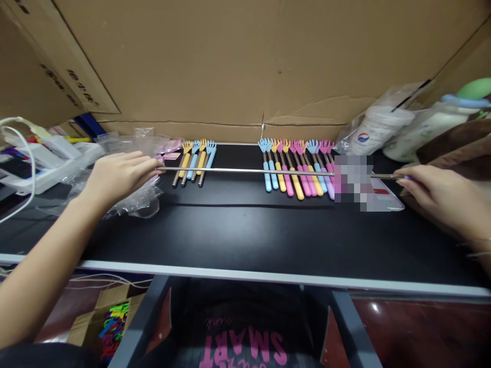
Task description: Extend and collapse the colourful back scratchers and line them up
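A telescopic back scratcher (238,170) is drawn out long, its thin metal rod running level above the black table. My left hand (120,176) is closed round one end, where a little purple shows at the fingertips. Pinched in my right hand (441,191) is the other end, also with a bit of purple; which end is the claw is hidden by the fingers. Behind the rod lies a row of collapsed back scratchers (288,174) with blue, yellow, pink and purple handles. A smaller blue and yellow group (194,159) lies nearer my left hand.
Crumpled clear plastic bags (143,197) lie under my left hand. At the right stand a bagged white cup (378,130) with a straw and a bottle (425,133). Cardboard (230,66) walls the back. A box (86,319) of colourful pieces sits below the table.
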